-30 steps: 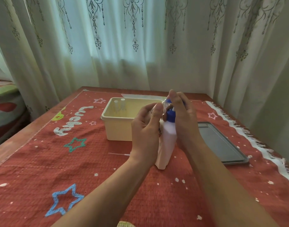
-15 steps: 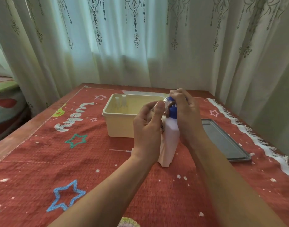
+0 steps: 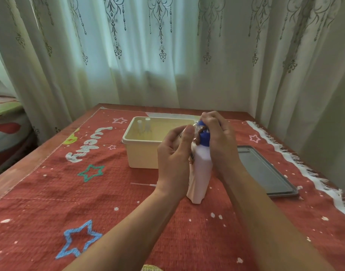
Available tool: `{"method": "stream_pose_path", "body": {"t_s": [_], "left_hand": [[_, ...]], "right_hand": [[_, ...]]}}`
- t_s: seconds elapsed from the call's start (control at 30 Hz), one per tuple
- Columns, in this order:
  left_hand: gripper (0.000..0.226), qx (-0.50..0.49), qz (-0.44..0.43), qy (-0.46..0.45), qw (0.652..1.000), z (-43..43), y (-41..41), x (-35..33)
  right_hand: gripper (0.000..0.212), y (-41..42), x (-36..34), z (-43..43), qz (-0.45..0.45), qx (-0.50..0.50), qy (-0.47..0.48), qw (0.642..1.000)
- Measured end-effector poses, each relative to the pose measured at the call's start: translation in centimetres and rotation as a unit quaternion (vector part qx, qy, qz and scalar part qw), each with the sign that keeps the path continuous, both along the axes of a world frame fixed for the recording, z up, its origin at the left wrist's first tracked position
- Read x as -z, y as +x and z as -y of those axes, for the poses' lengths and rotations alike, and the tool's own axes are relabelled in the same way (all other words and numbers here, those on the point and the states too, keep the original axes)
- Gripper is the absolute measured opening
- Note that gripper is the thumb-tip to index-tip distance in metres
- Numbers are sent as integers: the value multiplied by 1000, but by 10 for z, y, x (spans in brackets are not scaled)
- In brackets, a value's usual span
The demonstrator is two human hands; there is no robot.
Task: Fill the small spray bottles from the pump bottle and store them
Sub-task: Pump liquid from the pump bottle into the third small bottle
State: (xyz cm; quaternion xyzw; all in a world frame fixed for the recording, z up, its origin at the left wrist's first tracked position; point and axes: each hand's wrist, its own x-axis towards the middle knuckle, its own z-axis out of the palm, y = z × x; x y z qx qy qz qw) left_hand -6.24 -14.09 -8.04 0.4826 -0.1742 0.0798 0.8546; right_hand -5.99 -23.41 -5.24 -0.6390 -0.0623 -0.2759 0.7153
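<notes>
A white pump bottle point(image 3: 200, 173) with a blue pump head point(image 3: 204, 136) stands upright on the red cloth at the table's middle. My right hand point(image 3: 219, 141) is closed over the pump head from the right. My left hand point(image 3: 175, 157) holds a small clear spray bottle point(image 3: 196, 127) up against the pump's spout; most of that bottle is hidden by my fingers. Two small white spray bottles point(image 3: 143, 125) stand upright in the far left corner of a cream plastic tub point(image 3: 142, 153) behind my hands.
A grey lid point(image 3: 265, 173) lies flat on the cloth to the right of the pump bottle. A thin white spray tube point(image 3: 144, 184) lies on the cloth left of my left wrist. Curtains hang close behind the table; the fringed cloth edge runs along the right.
My right hand has curled down tighter over the blue pump head. The left hand stays beside the spout with the small bottle. The view has shifted slightly.
</notes>
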Motion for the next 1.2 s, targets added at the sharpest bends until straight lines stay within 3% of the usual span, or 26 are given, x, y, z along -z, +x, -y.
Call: {"method": "stream_pose_path", "body": {"t_s": [1.2], "left_hand": [[15,4,-5,-11,1000,2,-1,0]], "right_hand": [[22,2,4,4,5,5,-12,1000]]}}
